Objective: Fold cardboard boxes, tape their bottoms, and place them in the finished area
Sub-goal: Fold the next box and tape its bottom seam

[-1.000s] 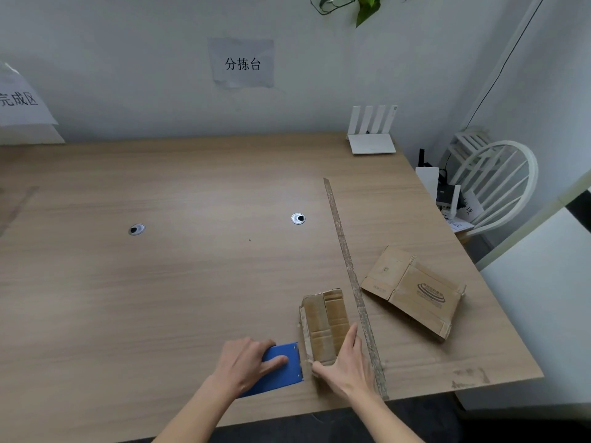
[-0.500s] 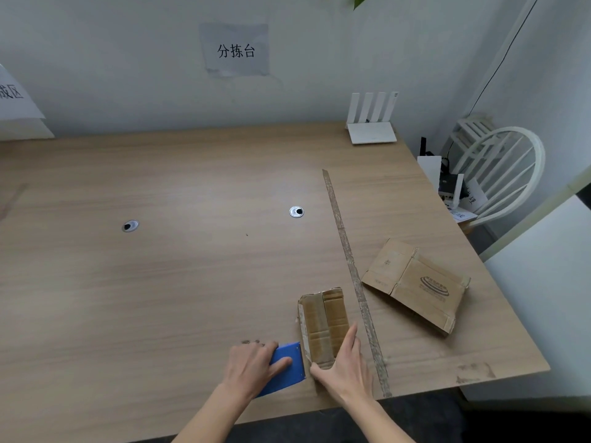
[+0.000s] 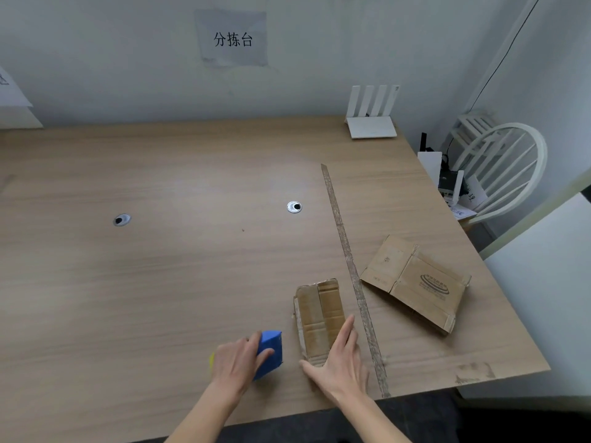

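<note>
We see a wooden table (image 3: 160,266) filling most of the frame, two metal grommets (image 3: 294,207) set in its top. Pale wall (image 3: 112,59) behind, paper sign (image 3: 232,38) upper centre, second sheet (image 3: 12,94) cut off at upper left. White router (image 3: 372,118) at the table's far right corner. White spindle-back chair (image 3: 508,174) at right, white panel (image 3: 543,282) lower right. Light looks soft and even.

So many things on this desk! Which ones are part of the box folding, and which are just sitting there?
Part of the job:
- small cardboard box, steadied by the right hand
- blue tape dispenser, held by the left hand
- flattened box, untouched

Just lying about:
- white router
- white chair
- wall sign
</note>
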### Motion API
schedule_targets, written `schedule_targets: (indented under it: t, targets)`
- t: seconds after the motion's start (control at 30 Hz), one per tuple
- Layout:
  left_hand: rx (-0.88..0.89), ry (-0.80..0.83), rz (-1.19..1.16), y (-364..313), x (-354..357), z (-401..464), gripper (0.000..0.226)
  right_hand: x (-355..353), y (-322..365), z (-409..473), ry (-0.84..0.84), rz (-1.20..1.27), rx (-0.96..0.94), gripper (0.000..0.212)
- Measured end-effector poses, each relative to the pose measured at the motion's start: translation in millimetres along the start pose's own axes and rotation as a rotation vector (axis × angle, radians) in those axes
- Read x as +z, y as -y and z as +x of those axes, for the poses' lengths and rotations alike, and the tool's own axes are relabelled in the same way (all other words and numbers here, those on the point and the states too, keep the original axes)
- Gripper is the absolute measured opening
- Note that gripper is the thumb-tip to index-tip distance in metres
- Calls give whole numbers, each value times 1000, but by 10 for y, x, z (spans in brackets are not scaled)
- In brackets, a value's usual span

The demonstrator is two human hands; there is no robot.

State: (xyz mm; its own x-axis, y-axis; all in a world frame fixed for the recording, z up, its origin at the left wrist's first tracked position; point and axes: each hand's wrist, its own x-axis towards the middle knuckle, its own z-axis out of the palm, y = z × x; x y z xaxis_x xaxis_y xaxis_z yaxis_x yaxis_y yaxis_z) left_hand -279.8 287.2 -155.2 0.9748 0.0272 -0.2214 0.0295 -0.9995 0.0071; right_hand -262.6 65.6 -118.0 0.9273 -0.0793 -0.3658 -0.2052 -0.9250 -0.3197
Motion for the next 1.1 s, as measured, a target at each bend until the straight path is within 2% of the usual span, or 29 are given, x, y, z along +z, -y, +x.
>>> schedule_targets:
  t: [0.13, 0.2, 0.27, 0.3, 0.4, 0.47, 0.5, 0.57, 0.63, 0.7, 0.77, 0.83, 0.93, 1.0, 1.07, 1.1]
  targets:
    - [-28, -7, -117, 152, 95, -57, 52, -64, 11, 124, -31, -55, -34, 143]
    - [-11, -13, -92, 221, 137, -99, 53, -176, -39, 234, -16, -96, -103, 137]
    - [8, -39, -56, 268, 125, -130, 62, -337, -140, 367, 2, -161, -201, 131]
    - [19, 13, -52, 288, 135, -149, 67, -429, -202, 436, 9, -202, -258, 128]
    - [-49, 45, -60, 334, 143, -201, 84, -715, -353, 597, 46, -310, -389, 124]
    - [-92, 0, -91, 249, 21, -174, 96, -871, -413, 688, 63, -372, -466, 121]
    - [-99, -72, -115, 175, -74, -140, 100, -935, -430, 728, 76, -397, -509, 118]
    - [10, -176, -256, -12, -244, -2, 110, -1033, -452, 805, 107, -442, -605, 115]
    - [229, -149, -361, -201, -396, 147, 120, -1098, -446, 872, 136, -484, -705, 115]
    - [381, -86, -361, -379, -522, 276, 117, -1136, -402, 918, 122, -515, -781, 119]
    - [419, -5, -384, -511, -558, 331, 106, -1154, -345, 921, 58, -525, -797, 118]
    - [345, 25, -441, -596, -540, 329, 91, -1123, -298, 887, -47, -457, -717, 111]
    - [215, -45, -479, -706, -496, 325, 81, -975, -264, 741, -177, -116, -411, 87]
    - [164, -56, -495, -791, -477, 328, 81, -811, -249, 616, -86, 126, -294, 65]
    - [148, -58, -538, -877, -471, 319, 78, -679, -229, 541, 92, 305, -301, 60]
    - [144, -52, -559, -905, -476, 312, 77, -648, -226, 537, 130, 347, -332, 58]
